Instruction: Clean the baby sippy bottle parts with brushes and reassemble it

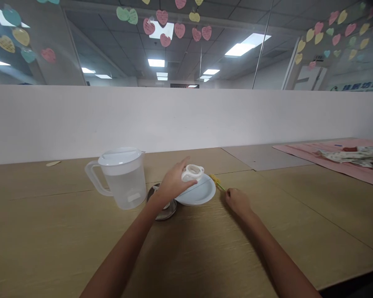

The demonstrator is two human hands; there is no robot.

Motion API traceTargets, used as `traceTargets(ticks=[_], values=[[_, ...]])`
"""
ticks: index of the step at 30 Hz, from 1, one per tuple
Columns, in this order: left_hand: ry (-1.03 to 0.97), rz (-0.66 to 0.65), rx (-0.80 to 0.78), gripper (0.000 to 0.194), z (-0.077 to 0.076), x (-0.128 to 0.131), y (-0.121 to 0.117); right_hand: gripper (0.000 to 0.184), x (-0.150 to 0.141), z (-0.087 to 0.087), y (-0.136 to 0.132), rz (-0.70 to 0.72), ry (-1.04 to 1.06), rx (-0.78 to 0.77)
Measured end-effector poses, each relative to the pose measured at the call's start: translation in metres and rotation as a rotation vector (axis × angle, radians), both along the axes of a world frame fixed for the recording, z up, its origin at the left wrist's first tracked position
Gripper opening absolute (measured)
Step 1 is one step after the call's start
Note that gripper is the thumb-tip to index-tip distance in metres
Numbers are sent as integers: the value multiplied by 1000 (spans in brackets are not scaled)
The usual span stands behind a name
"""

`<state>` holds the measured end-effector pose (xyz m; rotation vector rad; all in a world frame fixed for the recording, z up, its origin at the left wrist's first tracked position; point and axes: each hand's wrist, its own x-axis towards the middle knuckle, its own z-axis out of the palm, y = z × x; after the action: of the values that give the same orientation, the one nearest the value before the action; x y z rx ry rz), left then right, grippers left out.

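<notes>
My left hand (174, 182) is closed round a small white round pot (193, 170) with an open top and small lugs at its rim. The pot is over a pale white plate (207, 193); whether it touches the plate I cannot tell. Under my left wrist sits a dark metal round dish (169, 213) with something whitish on it, mostly hidden. To the right of the plate, my right hand (238, 202) grips a thin greenish stick with a yellow head (216, 180). Its yellow head lies beside the plate's right rim.
A translucent lidded pitcher (126, 178) stands left of the plate, handle to the left. Farther back lies a flat wooden piece (53, 163). At the right a pink cloth (301, 150) carries patterned fabric (354, 155). A low white wall (186, 120) borders the table's back.
</notes>
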<state>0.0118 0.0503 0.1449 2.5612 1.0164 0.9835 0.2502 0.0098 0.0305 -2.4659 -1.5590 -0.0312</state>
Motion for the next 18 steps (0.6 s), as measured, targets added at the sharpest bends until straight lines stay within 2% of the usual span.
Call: traceTargets(ticks=[4, 8, 11, 18], values=[[-32, -73, -208, 79, 13, 11, -34, 29, -1, -1, 0, 33, 12, -35], [102, -261, -303, 79, 10, 17, -55, 24, -2, 1, 0, 52, 41, -55], [235, -358, -311, 84, 2, 17, -59, 24, -2, 2, 0, 58, 54, -57], [414, -328, -311, 74, -10, 13, -48, 22, 0, -1, -1, 90, 29, -65]])
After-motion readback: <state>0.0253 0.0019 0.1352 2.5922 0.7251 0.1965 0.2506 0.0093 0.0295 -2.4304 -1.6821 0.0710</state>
